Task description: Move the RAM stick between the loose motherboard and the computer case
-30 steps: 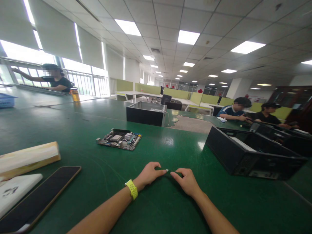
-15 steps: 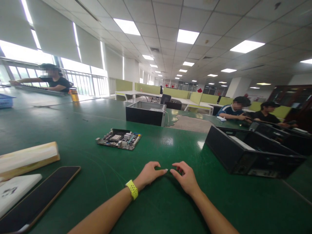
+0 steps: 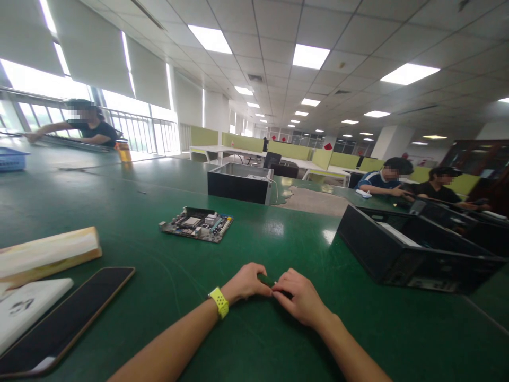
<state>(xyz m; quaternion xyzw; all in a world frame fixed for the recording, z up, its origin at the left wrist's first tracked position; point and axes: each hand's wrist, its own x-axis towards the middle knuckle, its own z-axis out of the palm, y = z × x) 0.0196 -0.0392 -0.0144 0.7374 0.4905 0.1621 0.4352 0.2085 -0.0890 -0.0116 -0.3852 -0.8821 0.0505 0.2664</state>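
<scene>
My left hand (image 3: 247,281), with a yellow watch strap (image 3: 219,303) on its wrist, is held low over the green table (image 3: 246,345). Its fingers curl round, and its thumb reaches to the tips of my right hand (image 3: 299,296). My right thumb and forefinger are pinched together there. A tiny pale spot shows between the hands; what it belongs to is too small to make out. Beyond my left hand a motherboard (image 3: 198,225) lies flat, touched by neither hand.
A black computer case (image 3: 401,260) lies at right, another case (image 3: 238,185) further back. At left are a phone (image 3: 75,318), a white box (image 3: 34,307) and a long pale packet (image 3: 51,252). People sit at the far left (image 3: 97,130) and far right (image 3: 382,183).
My right hand has moved left until its fingertips meet my left thumb, and its thumb and forefinger have closed. My left hand has barely moved. The view has shifted slightly.
</scene>
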